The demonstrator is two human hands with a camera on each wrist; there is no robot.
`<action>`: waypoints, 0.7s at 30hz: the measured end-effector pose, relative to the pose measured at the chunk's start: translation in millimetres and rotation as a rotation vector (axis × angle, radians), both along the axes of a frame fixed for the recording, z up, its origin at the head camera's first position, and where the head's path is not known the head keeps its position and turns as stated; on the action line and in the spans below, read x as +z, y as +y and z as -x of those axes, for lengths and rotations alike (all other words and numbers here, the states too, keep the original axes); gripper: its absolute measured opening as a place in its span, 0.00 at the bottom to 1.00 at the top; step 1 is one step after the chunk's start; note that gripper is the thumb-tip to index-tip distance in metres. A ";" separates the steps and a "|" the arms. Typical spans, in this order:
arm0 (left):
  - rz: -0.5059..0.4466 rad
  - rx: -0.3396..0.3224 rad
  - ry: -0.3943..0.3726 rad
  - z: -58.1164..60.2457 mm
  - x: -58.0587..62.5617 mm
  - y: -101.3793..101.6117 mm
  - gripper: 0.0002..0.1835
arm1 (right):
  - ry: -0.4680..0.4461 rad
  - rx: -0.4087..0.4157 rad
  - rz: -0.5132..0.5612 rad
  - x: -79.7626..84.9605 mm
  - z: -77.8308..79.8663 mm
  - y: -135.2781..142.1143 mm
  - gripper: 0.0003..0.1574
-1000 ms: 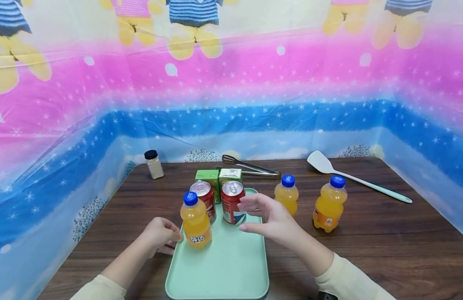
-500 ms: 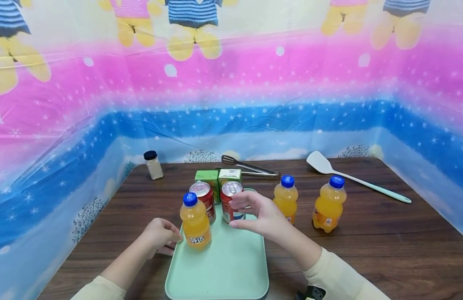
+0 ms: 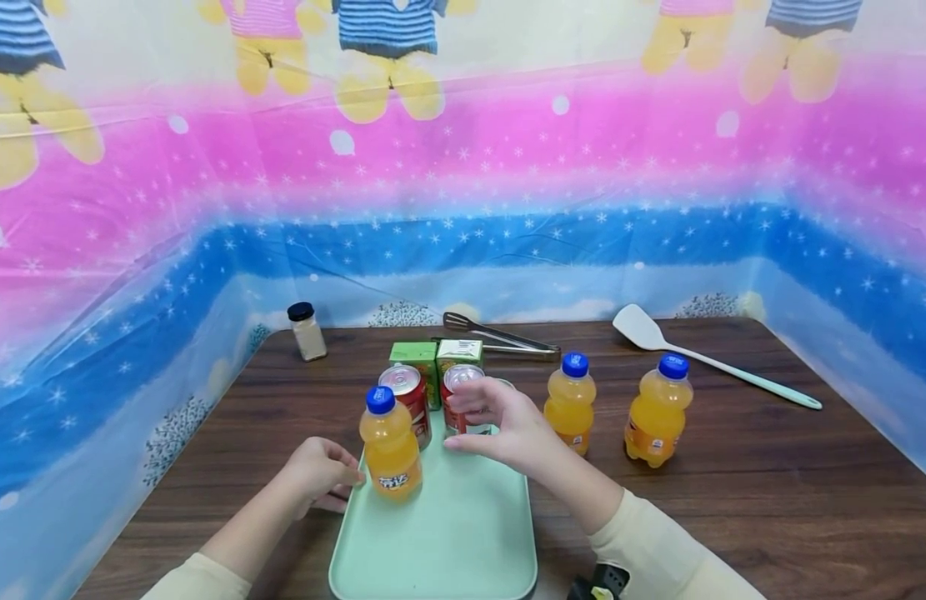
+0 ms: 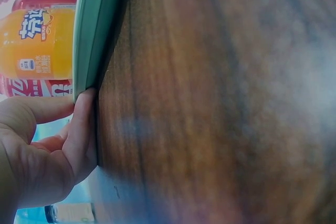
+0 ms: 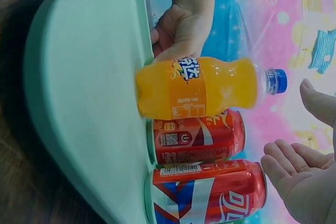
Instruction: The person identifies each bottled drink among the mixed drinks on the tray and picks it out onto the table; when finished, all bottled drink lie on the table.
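My left hand (image 3: pixel 320 475) pinches the left rim of a pale green tray (image 3: pixel 463 533); in the left wrist view the thumb lies at the rim and a finger is tucked beneath. Just inside that rim stands an orange soda bottle (image 3: pixel 391 450) with a blue cap, upright. Behind it are two red soda cans, the left can (image 3: pixel 406 381) and the right can (image 5: pixel 210 192). My right hand (image 3: pixel 511 433) hovers over the tray in front of the right can, thumb and fingers spread, holding nothing. Its fingers hide part of that can in the head view.
Two green drink cartons (image 3: pixel 413 353) stand behind the cans. Right of the tray are two more orange soda bottles, the nearer-to-tray bottle (image 3: pixel 571 400) and the far-right bottle (image 3: pixel 658 417). Tongs (image 3: pixel 500 335), a white spatula (image 3: pixel 638 327) and a black-lidded jar (image 3: pixel 308 337) lie farther back.
My right hand has moved left over the tray, toward the bottle on it, still spread. The left hand stays at the rim, and the bottles and cans keep their places.
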State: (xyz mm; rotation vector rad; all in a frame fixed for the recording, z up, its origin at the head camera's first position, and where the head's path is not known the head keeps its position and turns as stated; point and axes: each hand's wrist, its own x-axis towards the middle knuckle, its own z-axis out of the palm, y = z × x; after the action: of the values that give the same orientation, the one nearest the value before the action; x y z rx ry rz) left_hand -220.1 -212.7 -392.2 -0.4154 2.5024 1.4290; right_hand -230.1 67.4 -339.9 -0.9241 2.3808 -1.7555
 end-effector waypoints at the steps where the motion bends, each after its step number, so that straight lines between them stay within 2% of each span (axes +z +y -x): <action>1: -0.001 0.000 0.000 0.0 -0.1 0.0 0.09 | 0.002 0.004 0.002 0.0 0.4 -1.0 0.36; 8: -0.001 0.005 -0.003 0.2 0.0 0.1 0.09 | 0.016 0.023 0.010 -1.3 4.5 -10.8 0.37; 14: 0.002 0.007 0.002 -0.4 0.3 0.0 0.09 | -0.018 0.002 0.015 -1.6 2.0 -21.4 0.38; 21: 0.007 0.013 -0.007 -0.7 1.8 0.6 0.08 | 0.010 -0.018 -0.008 -5.9 3.8 -32.0 0.39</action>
State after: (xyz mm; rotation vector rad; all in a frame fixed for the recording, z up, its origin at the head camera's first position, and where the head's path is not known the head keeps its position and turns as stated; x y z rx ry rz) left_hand -219.4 -212.1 -390.4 -0.4375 2.5043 1.4215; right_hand -233.9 35.5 -345.8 -0.9151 2.4080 -1.7500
